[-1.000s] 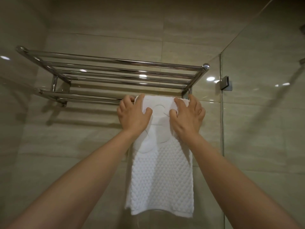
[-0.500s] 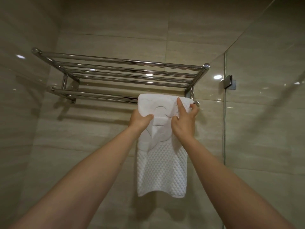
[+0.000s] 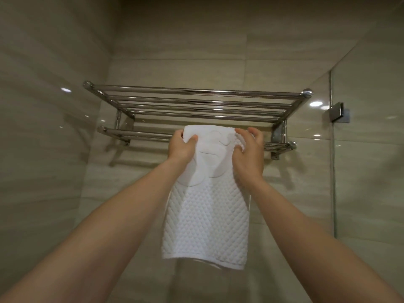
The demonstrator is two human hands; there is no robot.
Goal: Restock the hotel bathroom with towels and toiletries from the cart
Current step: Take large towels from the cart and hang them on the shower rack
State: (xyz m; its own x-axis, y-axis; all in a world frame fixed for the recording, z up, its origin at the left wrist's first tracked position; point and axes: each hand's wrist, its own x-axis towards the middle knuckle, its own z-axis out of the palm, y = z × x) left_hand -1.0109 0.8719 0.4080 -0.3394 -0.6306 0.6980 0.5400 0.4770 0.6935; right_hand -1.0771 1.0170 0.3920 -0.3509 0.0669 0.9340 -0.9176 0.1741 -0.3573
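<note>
The white waffle-weave towel (image 3: 207,215) hangs folded over the lower front bar (image 3: 135,134) of the polished chrome wall rack (image 3: 196,92). It sits toward the right end of that bar, with its smooth embossed band at the top and its near flap dropping down in front of the beige tiled wall (image 3: 284,193). Your left hand (image 3: 182,147) has a pinching grip on the towel's top left corner, thumb on the near face and fingers curled over the edge. Your right hand (image 3: 249,156) is at the top right corner, thumb pressed into the cloth and fingers arched over the fold. That grip is looser, and the fold hides whether those fingers clamp the far side. The step in hand looks like squaring the towel on the bar. To do it well, draw both corners outward with equal tension so the fold lies flat along the bar and the embossed band faces you without creases. The bottom hem runs a little lower at its right end in this view, so level it before you let go. If you shift the towel sideways, slide it rather than lifting it, or the far flap may slip. Mind your right elbow near the clear glass shower panel (image 3: 367,171).
</note>
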